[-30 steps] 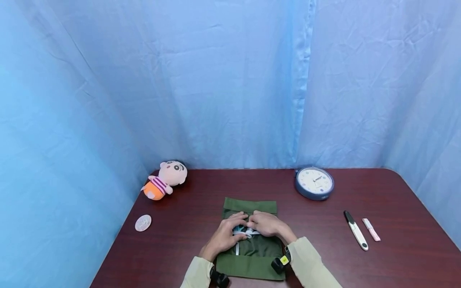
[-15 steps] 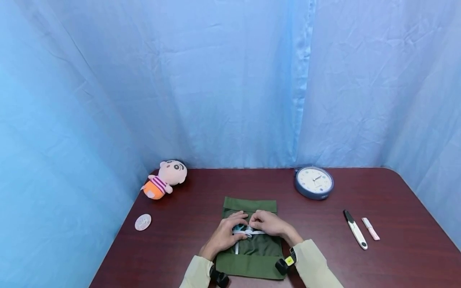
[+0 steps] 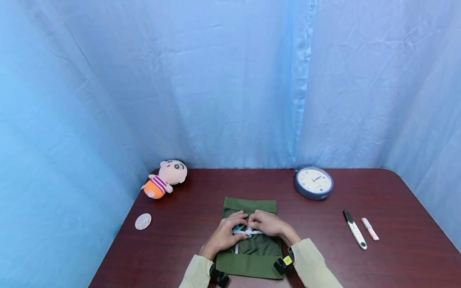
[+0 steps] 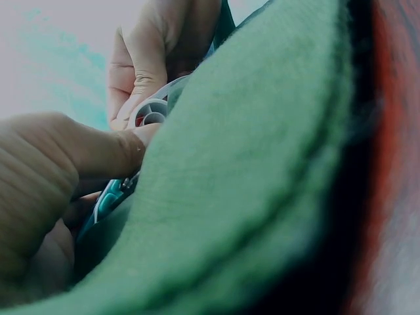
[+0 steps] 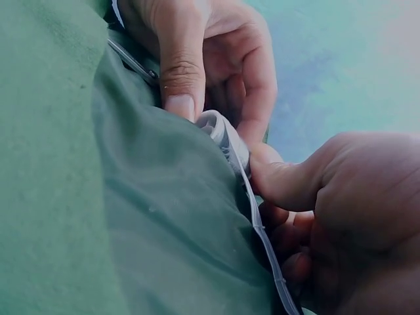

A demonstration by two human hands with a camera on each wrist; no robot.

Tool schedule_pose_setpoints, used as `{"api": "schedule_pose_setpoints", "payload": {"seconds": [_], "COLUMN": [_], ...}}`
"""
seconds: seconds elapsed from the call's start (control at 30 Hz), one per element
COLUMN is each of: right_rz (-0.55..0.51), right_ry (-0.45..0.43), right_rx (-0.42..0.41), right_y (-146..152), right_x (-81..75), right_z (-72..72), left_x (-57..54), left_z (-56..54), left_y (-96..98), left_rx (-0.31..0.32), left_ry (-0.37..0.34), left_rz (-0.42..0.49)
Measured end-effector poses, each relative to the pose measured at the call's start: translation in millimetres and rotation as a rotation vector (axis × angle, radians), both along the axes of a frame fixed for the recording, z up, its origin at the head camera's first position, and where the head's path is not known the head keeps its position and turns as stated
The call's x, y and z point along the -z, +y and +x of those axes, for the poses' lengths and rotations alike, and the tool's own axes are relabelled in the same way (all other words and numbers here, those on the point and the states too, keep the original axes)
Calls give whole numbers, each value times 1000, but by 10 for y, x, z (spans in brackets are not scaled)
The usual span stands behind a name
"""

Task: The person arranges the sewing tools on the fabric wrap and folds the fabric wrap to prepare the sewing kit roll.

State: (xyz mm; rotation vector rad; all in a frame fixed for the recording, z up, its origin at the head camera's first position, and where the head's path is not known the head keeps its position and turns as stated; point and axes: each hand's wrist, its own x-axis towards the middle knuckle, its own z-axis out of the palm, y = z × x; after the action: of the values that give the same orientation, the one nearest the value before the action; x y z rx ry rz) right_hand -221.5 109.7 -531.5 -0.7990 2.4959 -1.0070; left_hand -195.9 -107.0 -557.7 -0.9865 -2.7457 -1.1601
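Observation:
A green fabric pouch (image 3: 250, 266) lies unfolded on the table under both hands. A white elastic strap (image 5: 262, 239) runs across its inside and loops over a small white spool (image 5: 239, 157). My left hand (image 3: 224, 236) comes from the left; its thumb and fingers pinch the spool at the strap. From the other side my right hand (image 3: 267, 223) holds the spool between thumb and curled fingers. The spool's hollow round end (image 4: 152, 113) shows in the left wrist view. A teal item (image 4: 115, 193) sits beside it, partly hidden by the left hand.
On the dark red table (image 3: 191, 248), a plush doll (image 3: 163, 180) and a whitish disc (image 3: 143, 221) lie at left. A blue-rimmed clock (image 3: 314, 183) is at back right, with a slim black-and-white tool (image 3: 355, 230) and a small pink-and-white stick (image 3: 370, 229) nearer. Blue curtains (image 3: 230, 80) surround it.
My right hand has shifted slightly right and away from the left fingertips, so more of the white spool shows between them. The left hand stays in place.

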Motion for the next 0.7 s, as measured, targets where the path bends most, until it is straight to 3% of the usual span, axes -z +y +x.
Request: {"api": "schedule_pose_setpoints", "payload": {"seconds": [0.7], "right_rz": [-2], "right_ry": [-67], "right_rx": [-1], "right_y": [-6], "right_x": [-48], "right_z": [5], "left_x": [-2], "left_z": [-1], "left_y": [3], "left_rx": [-5], "left_ry": [10], "left_rz": [-8]}}
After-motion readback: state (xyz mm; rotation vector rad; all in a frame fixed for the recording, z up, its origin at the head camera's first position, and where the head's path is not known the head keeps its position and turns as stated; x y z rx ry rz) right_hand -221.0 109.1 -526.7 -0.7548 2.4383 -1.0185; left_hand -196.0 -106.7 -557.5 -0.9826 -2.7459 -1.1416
